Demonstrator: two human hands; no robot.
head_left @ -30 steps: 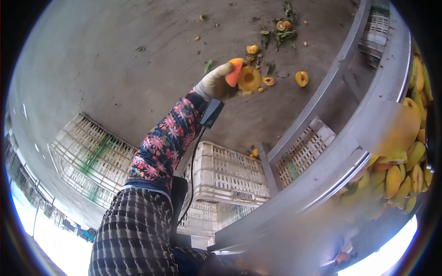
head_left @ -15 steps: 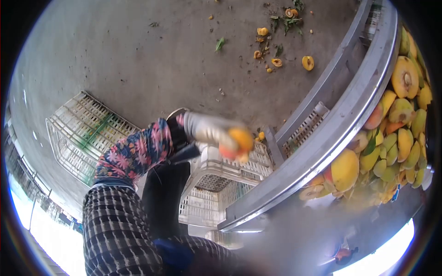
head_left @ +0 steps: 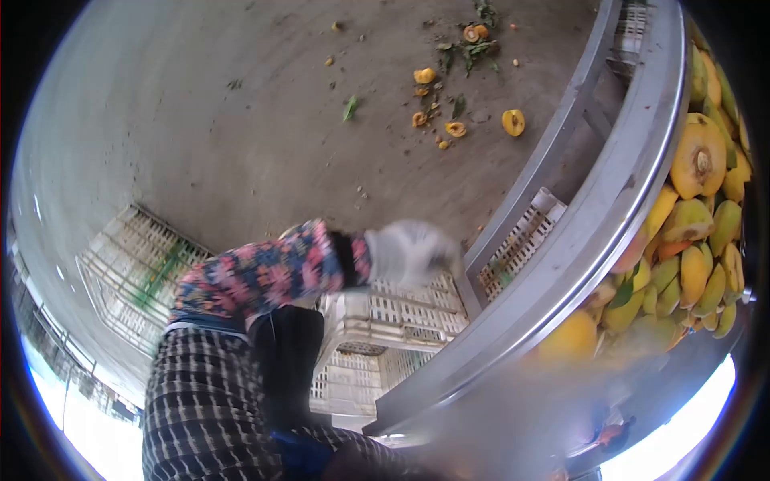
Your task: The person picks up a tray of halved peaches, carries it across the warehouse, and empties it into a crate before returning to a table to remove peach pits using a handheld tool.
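Note:
My left hand (head_left: 413,252), in a white glove under a floral sleeve (head_left: 269,268), is stretched out above a white plastic crate (head_left: 385,317) beside the metal table. Motion smears the glove, so its fingers cannot be made out, and no fruit shows in it. Yellow and green peach-like fruit (head_left: 694,272) lies heaped on the table at the right. One large piece is a cut half (head_left: 698,156) with its centre showing. My right hand is not in view; a pale blur covers the lower middle.
The curved metal table rim (head_left: 589,232) runs down the right side. Another white crate (head_left: 136,272) stands at the left, and one (head_left: 521,236) sits behind the table frame. Fruit pieces (head_left: 455,129) and leaves (head_left: 473,52) lie scattered on the concrete floor.
My left hand has moved right and slightly down. The orange-yellow fruit seen at its fingers before no longer shows. The view has shifted slightly.

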